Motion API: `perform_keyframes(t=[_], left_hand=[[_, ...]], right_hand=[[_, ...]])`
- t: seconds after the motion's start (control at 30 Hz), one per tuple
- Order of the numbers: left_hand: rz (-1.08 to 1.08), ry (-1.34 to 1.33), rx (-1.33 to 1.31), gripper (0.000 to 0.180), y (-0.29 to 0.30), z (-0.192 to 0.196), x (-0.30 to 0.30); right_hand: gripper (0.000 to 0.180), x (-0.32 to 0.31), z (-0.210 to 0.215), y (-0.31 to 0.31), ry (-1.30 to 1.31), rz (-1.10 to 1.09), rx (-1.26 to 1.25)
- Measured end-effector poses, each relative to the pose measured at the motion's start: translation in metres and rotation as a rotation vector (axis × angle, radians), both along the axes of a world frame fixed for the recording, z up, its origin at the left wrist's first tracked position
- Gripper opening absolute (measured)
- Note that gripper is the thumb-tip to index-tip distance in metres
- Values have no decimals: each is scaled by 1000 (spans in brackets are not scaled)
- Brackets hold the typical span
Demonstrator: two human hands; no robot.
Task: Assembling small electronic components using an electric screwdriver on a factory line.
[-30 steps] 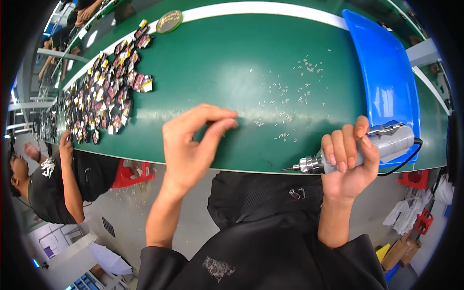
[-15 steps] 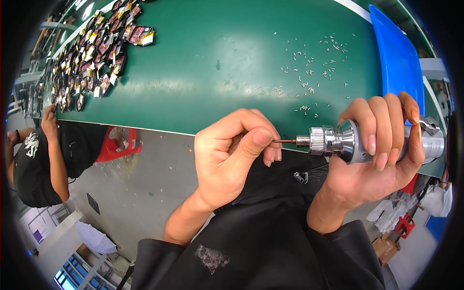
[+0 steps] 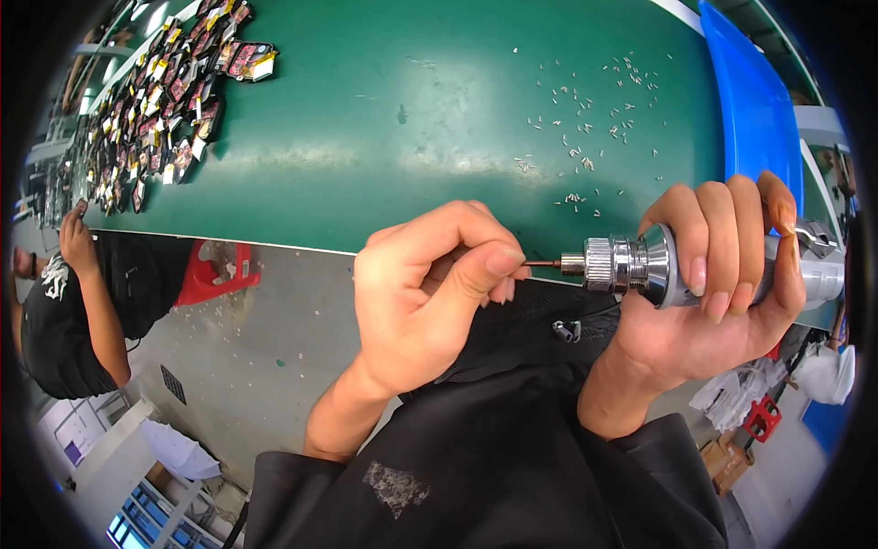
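My right hand [image 3: 722, 242] is wrapped round the grey body of an electric screwdriver [image 3: 611, 263], held level with its knurled metal collar pointing left. From the collar sticks a thin copper-coloured screwdriver bit [image 3: 546, 263]. The thumb and forefinger of my left hand [image 3: 412, 297] pinch the end of that bit, so its tip is hidden. Whether a small screw sits there too, I cannot tell. Both hands are over the near edge of the green table [image 3: 366, 137]. Beyond them, many small silvery screws [image 3: 574, 198] lie scattered on the tabletop.
At the far left a heap of small black-framed parts [image 3: 174, 101] with white and yellow tabs covers the table. A blue tray [image 3: 754, 101] stands at the right. Another person's hand [image 3: 77, 240] is at the table's left edge, near a red stool [image 3: 219, 273].
My left hand has shifted slightly left at the palm, its fingers still pinched at the bit. The right hand and screwdriver have hardly moved. The other person's hand has moved slightly left and down.
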State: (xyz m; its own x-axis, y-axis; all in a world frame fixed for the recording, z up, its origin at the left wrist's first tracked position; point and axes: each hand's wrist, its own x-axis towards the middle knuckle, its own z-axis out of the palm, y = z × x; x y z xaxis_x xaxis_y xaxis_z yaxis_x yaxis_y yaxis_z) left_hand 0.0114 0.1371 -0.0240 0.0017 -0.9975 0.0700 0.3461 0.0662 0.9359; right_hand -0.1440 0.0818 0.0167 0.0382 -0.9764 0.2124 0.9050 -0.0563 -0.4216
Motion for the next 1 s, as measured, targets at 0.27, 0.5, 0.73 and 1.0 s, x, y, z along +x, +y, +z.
perform_keyframes(t=[0.27,0.5,0.73,1.0], left_hand=[[79,-519,-164,10,-10,6,-10],[-20,-630,-243,7,-33,24,-14],[-25,-1241,-474,18,-161,52,-13],[218,-1630,-471,34,-321,23,-79]], right_hand=[[9,-13,-2,-6,58,-80,61],[9,-26,-13,-6,-38,-121,164],[6,-39,-29,-15,-34,-211,270],[7,-41,-32,-11,-17,-176,361]])
